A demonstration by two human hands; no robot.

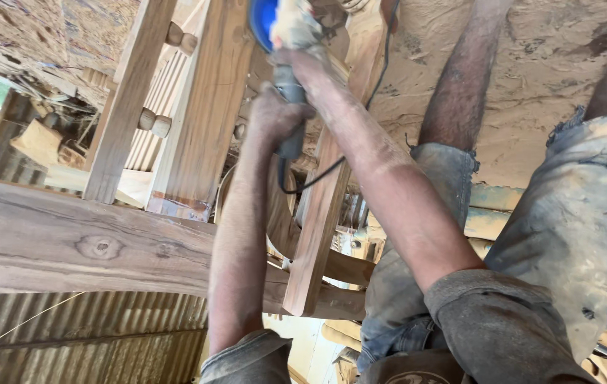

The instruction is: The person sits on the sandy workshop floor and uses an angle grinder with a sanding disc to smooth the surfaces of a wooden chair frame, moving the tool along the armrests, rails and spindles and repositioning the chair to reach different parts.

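Both hands (pixel 283 78) apparently gripping blue grinder (pixel 275 32)

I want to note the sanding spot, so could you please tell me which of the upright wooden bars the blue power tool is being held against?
The power tool meets the narrow bar running under both forearms, not the wider plank or the slimmer post to its left.

Near the top centre of the frame, both hands grip a power sander (pixel 282 43). The left hand (pixel 271 114) holds its grey handle; the right hand (pixel 296 32) presses its blue head against a wooden frame (pixel 200 121).
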